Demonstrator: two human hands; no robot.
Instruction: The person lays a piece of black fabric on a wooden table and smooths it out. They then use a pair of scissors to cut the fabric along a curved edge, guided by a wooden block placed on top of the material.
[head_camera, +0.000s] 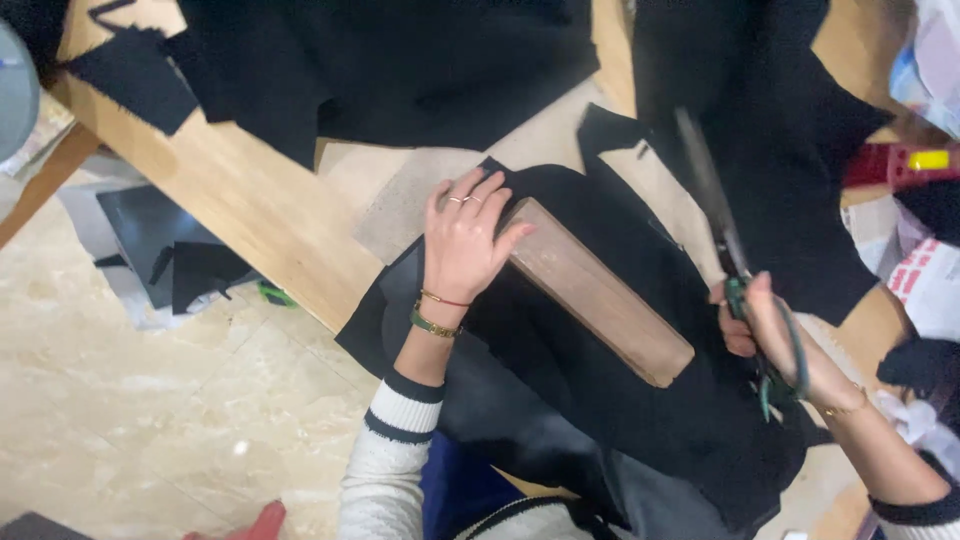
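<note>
Pale marble floor (130, 420) fills the lower left of my view, with dark scraps (190, 265) lying on it near the table's edge. I look down on a wooden table (250, 205) that runs diagonally from the upper left, and black fabric pieces (400, 60) are spread over its far side. A single small black scrap (130, 75) lies near the table's upper left corner.

Toward the middle, a large piece of black cloth (620, 400) hangs over the table's near edge toward my lap. My left hand (462, 245) rests palm down on it, its fingers (480, 195) spread flat and gripping nothing, rings on two of them and bracelets at the wrist. The heel of the thumb touches the upper end of a long wooden block (600, 292), which lies slanted across the cloth and weighs it down.

Further right, my right hand (775, 335) is closed around the green handles of a pair of scissors (725, 245). The blades point up and away from me; they are blurred, so I cannot tell whether they are apart or together. Their tips lie over another sheet of black fabric (770, 130) on the right part of the table. At the right edge I see a red object (895, 165) with a yellow piece, and some printed paper (925, 280) below it.
</note>
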